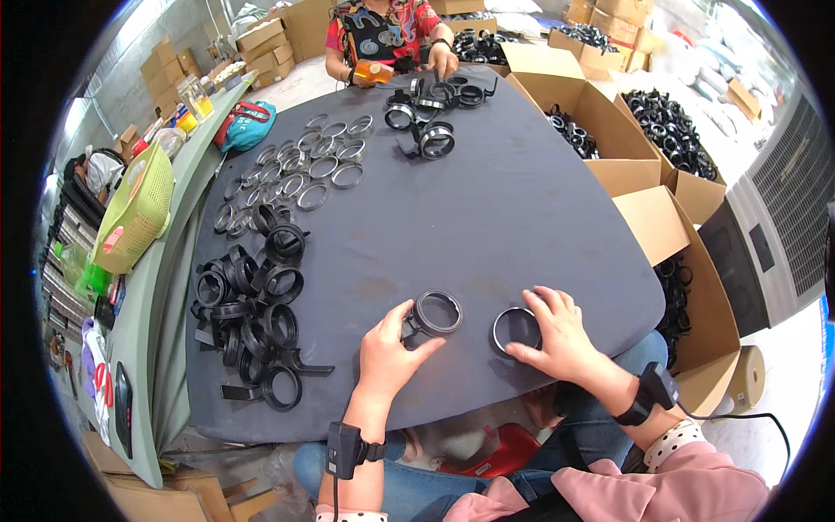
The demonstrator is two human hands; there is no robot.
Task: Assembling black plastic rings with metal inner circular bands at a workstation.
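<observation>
Near the front of the dark table, my left hand grips a black plastic ring with a small tab, its thumb and fingers around the side. A short gap to the right, my right hand has its thumb and fingers closed on a thin silver-edged metal ring. The two rings are apart. On the left of the table lies a heap of black plastic rings, some with long tabs. Behind that heap spread several silver metal rings.
Across the table a person handles an orange object beside a pile of black ring parts. Cardboard boxes with black parts line the right side. A green bench with a yellow basket runs along the left.
</observation>
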